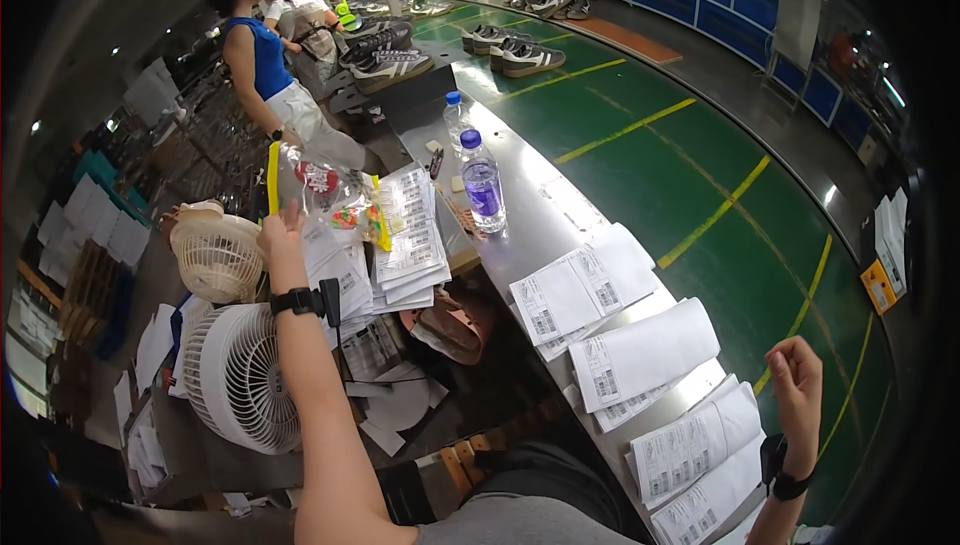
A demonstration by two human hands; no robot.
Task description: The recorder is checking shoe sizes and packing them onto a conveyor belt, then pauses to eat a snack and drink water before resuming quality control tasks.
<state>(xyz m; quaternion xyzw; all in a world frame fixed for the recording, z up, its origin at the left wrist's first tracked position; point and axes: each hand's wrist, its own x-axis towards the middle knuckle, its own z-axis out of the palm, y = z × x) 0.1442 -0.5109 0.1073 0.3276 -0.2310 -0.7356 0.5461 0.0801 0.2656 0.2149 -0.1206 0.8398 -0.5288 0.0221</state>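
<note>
My left hand [281,229] is closed on the edge of a clear plastic bag [335,190] with yellow borders, a red print and small colourful wrapped pieces low inside. The bag hangs over a stack of white printed label sheets [412,230]. A white round fan [243,377] stands beside my left forearm. On the right, my right hand [797,385] is raised over the green belt's near edge with its fingers curled in, and nothing shows in it. Nearest to it are folded stacks of white printed papers [695,440] along the metal ledge.
Two water bottles [482,185] stand on the metal ledge [530,185]. Beyond, grey and white shoes [527,57] sit on the green conveyor [640,95] with yellow lines. A person in a blue top [255,55] stands at the left, others farther off. A smaller fan [215,248] is at the left.
</note>
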